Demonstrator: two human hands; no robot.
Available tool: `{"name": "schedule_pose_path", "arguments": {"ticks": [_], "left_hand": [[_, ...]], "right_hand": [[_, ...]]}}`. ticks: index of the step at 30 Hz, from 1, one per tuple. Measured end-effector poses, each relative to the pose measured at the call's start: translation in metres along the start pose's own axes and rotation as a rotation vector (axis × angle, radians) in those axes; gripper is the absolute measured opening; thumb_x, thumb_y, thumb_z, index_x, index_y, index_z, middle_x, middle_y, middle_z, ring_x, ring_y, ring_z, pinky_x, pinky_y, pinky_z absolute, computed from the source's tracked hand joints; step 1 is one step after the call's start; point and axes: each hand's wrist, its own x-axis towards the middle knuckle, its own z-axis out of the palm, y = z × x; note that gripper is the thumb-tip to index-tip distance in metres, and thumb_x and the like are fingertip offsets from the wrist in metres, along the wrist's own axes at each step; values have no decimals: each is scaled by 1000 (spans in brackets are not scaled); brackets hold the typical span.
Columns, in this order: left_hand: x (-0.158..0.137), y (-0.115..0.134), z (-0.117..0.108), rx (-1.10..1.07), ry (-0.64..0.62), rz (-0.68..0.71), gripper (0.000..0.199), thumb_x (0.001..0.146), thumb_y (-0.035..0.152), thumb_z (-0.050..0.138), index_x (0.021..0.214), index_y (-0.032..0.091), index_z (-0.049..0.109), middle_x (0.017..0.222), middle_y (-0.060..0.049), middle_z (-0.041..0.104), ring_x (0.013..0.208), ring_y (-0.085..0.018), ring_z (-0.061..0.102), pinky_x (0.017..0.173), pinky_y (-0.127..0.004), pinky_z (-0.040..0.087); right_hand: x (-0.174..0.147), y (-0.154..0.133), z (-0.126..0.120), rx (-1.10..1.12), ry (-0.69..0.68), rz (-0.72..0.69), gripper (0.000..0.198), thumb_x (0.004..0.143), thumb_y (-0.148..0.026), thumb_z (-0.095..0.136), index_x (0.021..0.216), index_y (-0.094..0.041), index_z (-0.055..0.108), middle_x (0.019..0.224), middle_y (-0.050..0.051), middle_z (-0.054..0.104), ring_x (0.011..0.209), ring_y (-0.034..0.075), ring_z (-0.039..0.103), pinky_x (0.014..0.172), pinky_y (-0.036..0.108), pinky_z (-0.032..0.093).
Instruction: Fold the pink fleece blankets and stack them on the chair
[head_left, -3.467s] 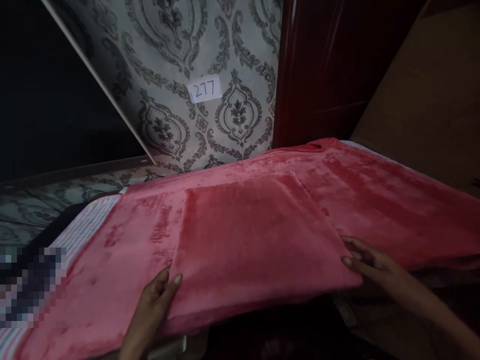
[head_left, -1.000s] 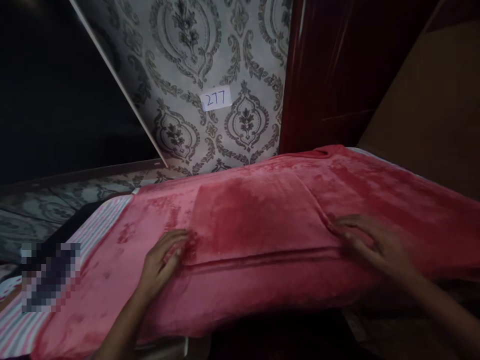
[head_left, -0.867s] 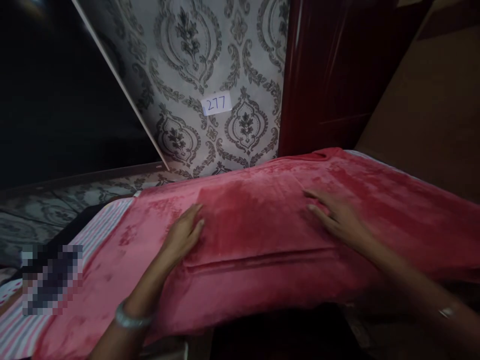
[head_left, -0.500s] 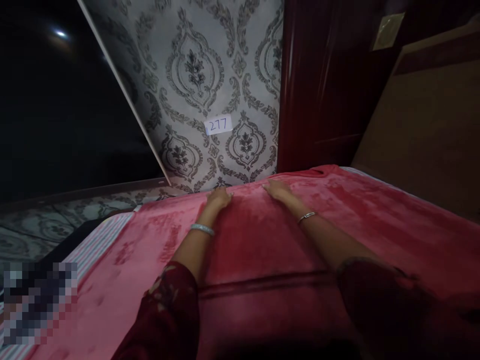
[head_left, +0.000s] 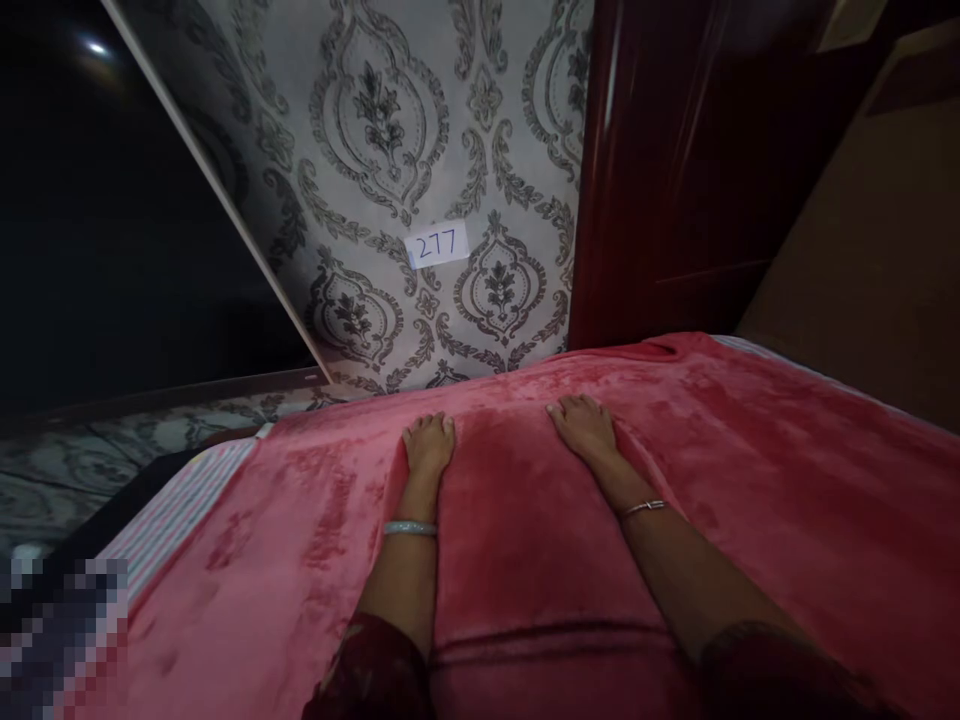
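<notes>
A red plush blanket [head_left: 525,520] is spread over a bed-like surface, with a darker patch and two dark lines between my arms. My left hand [head_left: 429,442] lies palm down on it, fingers stretched forward and a pale bangle at the wrist. To the right, my right hand [head_left: 585,424] also rests palm down on the plush, thumb a little apart and fingers forward; a thin metal bracelet circles that wrist. Both hands are near the blanket's far part, short of the wall. Nothing shows between the fingers of either hand.
Patterned wallpaper [head_left: 382,110] with a paper label "277" [head_left: 437,244] rises behind the blanket. A large black screen [head_left: 135,230] stands at left, a dark red wooden panel [head_left: 667,150] at right, beside a brown board [head_left: 877,240]. Striped fabric [head_left: 187,500] shows at the left edge.
Both hands have drawn back over the blanket, away from its far edge and toward me. The view has also shifted slightly, with the wall panel now further right.
</notes>
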Motion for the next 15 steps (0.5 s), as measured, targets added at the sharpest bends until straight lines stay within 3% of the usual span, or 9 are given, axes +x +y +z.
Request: {"name": "schedule_pose_path", "arguments": {"ticks": [6, 11, 15], "left_hand": [[-5, 4, -3, -15, 5, -20, 52, 102, 35, 29, 136, 14, 62, 139, -17, 63, 132, -32, 53, 112, -50, 34], [-7, 10, -13, -31, 1, -37, 50, 100, 35, 36, 137, 13, 61, 140, -19, 62, 134, -32, 52, 113, -49, 35], [-3, 8, -28, -58, -13, -37, 50, 100, 30, 38, 144, 14, 55, 145, -18, 58, 135, -29, 54, 113, -44, 37]], "right_hand": [[-7, -6, -5, -2, -14, 17, 50, 104, -40, 30, 127, -12, 64, 138, 19, 61, 134, 31, 46, 112, 52, 32], [-10, -13, -24, -7, -57, 39, 50, 104, -38, 32, 131, -8, 63, 139, 21, 60, 135, 34, 47, 111, 54, 33], [-13, -50, -40, -8, -42, -11, 50, 103, -32, 31, 135, -8, 61, 143, 24, 56, 136, 37, 46, 112, 55, 30]]}}
